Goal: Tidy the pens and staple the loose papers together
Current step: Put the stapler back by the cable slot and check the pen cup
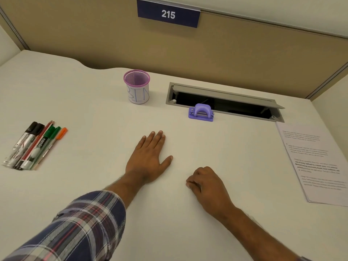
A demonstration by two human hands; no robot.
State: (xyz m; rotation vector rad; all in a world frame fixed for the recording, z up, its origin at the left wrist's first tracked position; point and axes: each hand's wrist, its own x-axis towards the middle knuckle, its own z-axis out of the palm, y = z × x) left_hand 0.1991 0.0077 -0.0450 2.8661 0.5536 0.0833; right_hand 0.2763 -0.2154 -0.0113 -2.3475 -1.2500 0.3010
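Several pens and markers (35,146) lie side by side at the left of the white desk (94,110). A pink mesh pen cup (136,87) with a paper label stands upright at the back middle, with nothing visible inside. A small purple stapler (201,112) sits to its right. Printed loose papers (316,162) lie stacked at the right edge. My left hand (148,157) rests flat on the desk, fingers straight. To its right, my right hand (205,182) rests on the desk with its fingers curled under, holding nothing.
An open grey cable tray (226,95) is sunk into the desk just behind the stapler. A tan partition wall (113,44) with a blue "215" sign (168,14) closes off the back.
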